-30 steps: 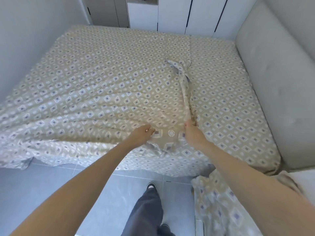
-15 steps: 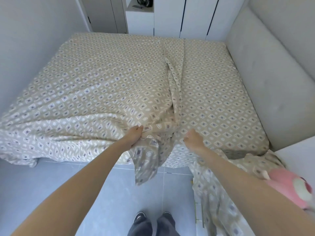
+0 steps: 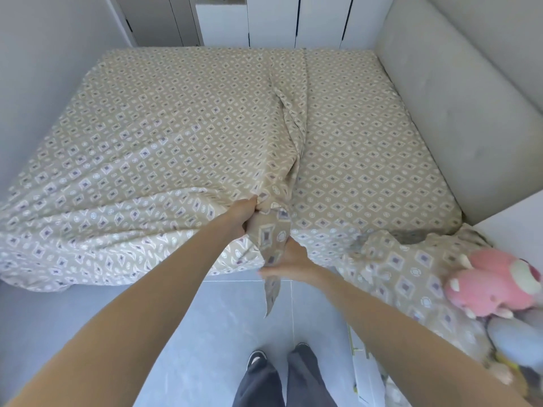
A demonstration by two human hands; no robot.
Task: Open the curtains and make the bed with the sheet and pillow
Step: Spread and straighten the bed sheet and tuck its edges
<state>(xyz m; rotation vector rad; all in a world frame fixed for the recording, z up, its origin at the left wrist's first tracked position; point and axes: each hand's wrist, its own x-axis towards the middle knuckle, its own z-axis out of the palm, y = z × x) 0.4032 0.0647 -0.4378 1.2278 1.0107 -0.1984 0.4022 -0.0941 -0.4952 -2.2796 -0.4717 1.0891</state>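
A beige sheet [image 3: 164, 136] with a diamond pattern covers the left and middle of the bed [image 3: 367, 148]; a matching fitted cover shows on the right. The sheet's right edge is bunched into a long fold [image 3: 289, 124] running from the far end to the near edge. My left hand [image 3: 242, 214] grips that bunched edge at the bed's near side. A strip of the sheet [image 3: 271, 259] hangs down toward the floor, and my right hand [image 3: 291, 264] is just below, touching this strip; its fingers are blurred. No curtains show.
A grey padded headboard [image 3: 458, 92] lines the bed's right side. A pillow in matching fabric [image 3: 411, 268] lies at the lower right with a pink plush toy [image 3: 496, 279] on it. White wardrobe doors [image 3: 273, 19] stand beyond the bed. My feet stand on grey floor tiles [image 3: 188, 324].
My left hand has kept its grip on the sheet edge. My right hand has dropped from the bed's edge to the hanging strip. The view has pulled back and more of the plush toy shows.
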